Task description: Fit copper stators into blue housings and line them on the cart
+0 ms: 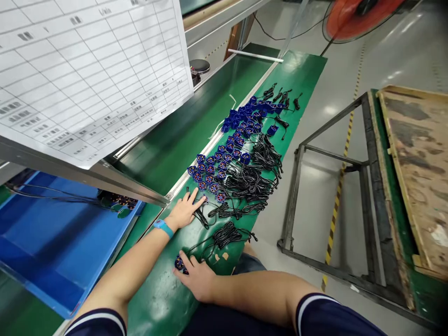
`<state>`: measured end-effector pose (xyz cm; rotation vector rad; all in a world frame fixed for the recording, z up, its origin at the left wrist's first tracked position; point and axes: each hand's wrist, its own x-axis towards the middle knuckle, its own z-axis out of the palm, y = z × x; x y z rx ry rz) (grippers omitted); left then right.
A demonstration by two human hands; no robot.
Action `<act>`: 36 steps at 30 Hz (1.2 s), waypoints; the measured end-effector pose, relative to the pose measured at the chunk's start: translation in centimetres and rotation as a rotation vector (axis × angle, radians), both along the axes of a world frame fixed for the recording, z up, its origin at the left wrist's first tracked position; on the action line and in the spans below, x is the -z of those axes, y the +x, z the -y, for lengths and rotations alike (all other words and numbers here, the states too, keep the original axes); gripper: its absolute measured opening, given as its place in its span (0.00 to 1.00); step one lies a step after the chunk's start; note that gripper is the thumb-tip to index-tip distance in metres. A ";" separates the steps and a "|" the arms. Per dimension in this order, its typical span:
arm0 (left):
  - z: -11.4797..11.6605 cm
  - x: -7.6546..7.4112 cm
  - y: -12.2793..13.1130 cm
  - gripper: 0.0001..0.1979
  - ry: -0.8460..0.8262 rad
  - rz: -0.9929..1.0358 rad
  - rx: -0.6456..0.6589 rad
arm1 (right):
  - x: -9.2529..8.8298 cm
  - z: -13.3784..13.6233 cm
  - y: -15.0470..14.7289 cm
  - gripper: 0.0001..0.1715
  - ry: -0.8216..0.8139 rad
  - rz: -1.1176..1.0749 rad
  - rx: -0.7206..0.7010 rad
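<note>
My left hand point(184, 213), with a blue band point(163, 227) on its wrist, lies over the green table point(159, 275). Its fingers are stretched and spread, with the tips at the near edge of a group of small blue round parts point(209, 179) that show copper-coloured windings. Closer to me, my right hand point(200, 279) has its thumb and fingers around similar dark blue round parts point(179, 262); how many is partly hidden. A black cable bundle point(228, 234) lies just beyond that hand. More coiled black cables point(250, 182) lie along the right of the parts.
A blue tray point(45, 233) holding dark parts and wires stands at left. A printed sheet point(94, 70) hangs above a green conveyor belt point(168, 144). To the right stand a metal frame point(296, 200) and a worn wooden board point(418, 163). A red fan point(360, 18) is at the back.
</note>
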<state>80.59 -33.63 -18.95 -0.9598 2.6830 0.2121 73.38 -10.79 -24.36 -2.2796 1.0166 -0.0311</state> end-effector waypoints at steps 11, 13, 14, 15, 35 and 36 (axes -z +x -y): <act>-5.3 1.1 0.5 0.30 -0.116 0.036 -0.381 | 0.6 -0.7 1.9 0.39 -0.012 -0.084 0.059; -6.8 1.1 1.9 0.27 -0.116 0.032 -0.456 | 0.4 -0.5 1.6 0.38 -0.012 -0.077 0.050; -7.5 1.0 2.7 0.26 -0.115 0.032 -0.485 | 0.2 -0.4 1.4 0.37 -0.009 -0.082 0.044; -8.1 0.9 3.4 0.25 -0.113 0.035 -0.509 | 0.0 -0.2 1.2 0.36 -0.003 -0.091 0.038; -19.1 0.6 10.2 0.23 -0.205 -0.026 -0.821 | -1.5 0.1 -1.4 0.37 0.060 -0.134 -0.018; -19.2 0.7 9.9 0.21 -0.214 -0.025 -0.857 | -1.5 0.1 -1.4 0.34 0.048 -0.115 -0.005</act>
